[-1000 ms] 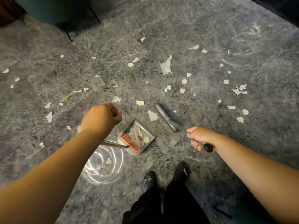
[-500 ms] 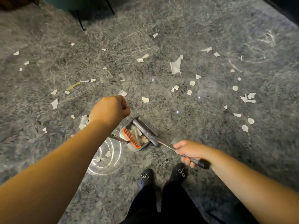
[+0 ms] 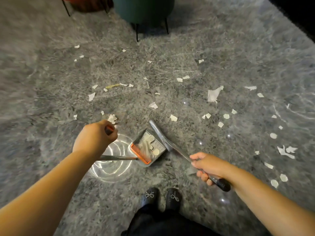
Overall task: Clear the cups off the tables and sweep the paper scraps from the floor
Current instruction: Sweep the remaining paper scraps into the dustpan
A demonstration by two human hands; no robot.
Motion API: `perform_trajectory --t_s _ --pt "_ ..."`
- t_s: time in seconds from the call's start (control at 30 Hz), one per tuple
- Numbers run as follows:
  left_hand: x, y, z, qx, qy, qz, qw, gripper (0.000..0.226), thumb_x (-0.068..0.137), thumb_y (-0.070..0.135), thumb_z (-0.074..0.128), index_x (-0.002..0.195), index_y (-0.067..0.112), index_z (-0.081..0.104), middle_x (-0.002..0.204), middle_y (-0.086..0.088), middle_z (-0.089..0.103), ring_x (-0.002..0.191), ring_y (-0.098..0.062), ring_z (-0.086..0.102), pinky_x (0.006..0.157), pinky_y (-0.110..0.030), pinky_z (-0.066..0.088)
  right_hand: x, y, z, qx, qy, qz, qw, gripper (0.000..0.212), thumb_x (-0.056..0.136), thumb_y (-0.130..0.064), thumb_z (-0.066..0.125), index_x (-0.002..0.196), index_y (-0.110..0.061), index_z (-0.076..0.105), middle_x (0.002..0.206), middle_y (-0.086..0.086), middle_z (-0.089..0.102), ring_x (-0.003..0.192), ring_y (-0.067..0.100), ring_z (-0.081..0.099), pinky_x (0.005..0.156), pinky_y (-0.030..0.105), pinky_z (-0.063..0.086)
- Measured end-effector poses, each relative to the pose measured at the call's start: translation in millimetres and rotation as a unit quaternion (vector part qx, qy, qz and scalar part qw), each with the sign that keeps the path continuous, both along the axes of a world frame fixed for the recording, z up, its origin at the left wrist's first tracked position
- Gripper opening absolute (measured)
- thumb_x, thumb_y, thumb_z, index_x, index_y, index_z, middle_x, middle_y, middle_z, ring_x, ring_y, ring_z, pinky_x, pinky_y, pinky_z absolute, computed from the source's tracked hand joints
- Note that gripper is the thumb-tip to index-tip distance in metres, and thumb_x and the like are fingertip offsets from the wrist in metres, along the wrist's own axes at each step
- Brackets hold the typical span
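The left hand (image 3: 94, 137) gripped the dustpan (image 3: 148, 149) handle; the right hand (image 3: 207, 165) clutched the broom (image 3: 159, 133), its head at the pan's mouth, centre frame. Paper scraps (image 3: 214, 94) lay inside and across the grey floor (image 3: 51, 82).

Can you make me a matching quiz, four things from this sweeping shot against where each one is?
Things:
1. broom
2. dustpan
3. orange comb
4. green chair

Places:
A. inside the pan's near edge
B. far end of the floor
C. held by the left hand
D. held by the right hand

Pairs: 1-D, 2-C, 3-A, 4-B
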State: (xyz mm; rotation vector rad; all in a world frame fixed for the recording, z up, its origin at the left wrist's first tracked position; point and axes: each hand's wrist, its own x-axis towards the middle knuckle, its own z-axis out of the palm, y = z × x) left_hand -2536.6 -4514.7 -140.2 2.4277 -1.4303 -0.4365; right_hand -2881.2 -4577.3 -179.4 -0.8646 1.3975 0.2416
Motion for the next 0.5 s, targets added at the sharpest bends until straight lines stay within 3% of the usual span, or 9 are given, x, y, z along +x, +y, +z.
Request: perform_trajectory --t_s 0.13,0.3,0.5 --pt "26 43 11 -0.002 -0.011 0.071 0.997 0.013 0.079 0.034 0.074 0.076 0.035 0.062 0.059 0.025 0.053 0.059 -0.005 0.051 0.058 -0.025 0.042 30 -12 7 -0.016 -0.003 0.038 0.999 0.031 0.102 -0.015 0.042 0.131 -0.025 0.041 0.062 0.007 0.041 0.029 0.006 0.034 0.034 0.012 0.031" --pt "63 103 27 0.002 -0.04 0.149 0.988 0.011 0.079 0.035 0.075 0.077 0.033 0.064 0.055 0.025 0.049 0.062 -0.015 0.052 0.063 -0.026 0.041 78 -11 4 -0.009 -0.011 0.078 0.997 0.034 0.102 -0.013 0.04 0.134 -0.024 0.039 0.062 0.007 0.039 0.028 0.007 0.032 0.034 0.012 0.031" --pt "112 175 36 0.028 -0.062 0.195 0.978 0.011 0.079 0.036 0.075 0.081 0.03 0.066 0.061 0.008 0.058 0.066 -0.02 0.059 0.064 -0.028 0.045 139 11 -12 -0.017 0.003 0.122 0.992 0.04 0.102 -0.012 0.04 0.141 -0.02 0.038 0.063 0.008 0.04 0.027 0.007 0.033 0.034 0.012 0.03"
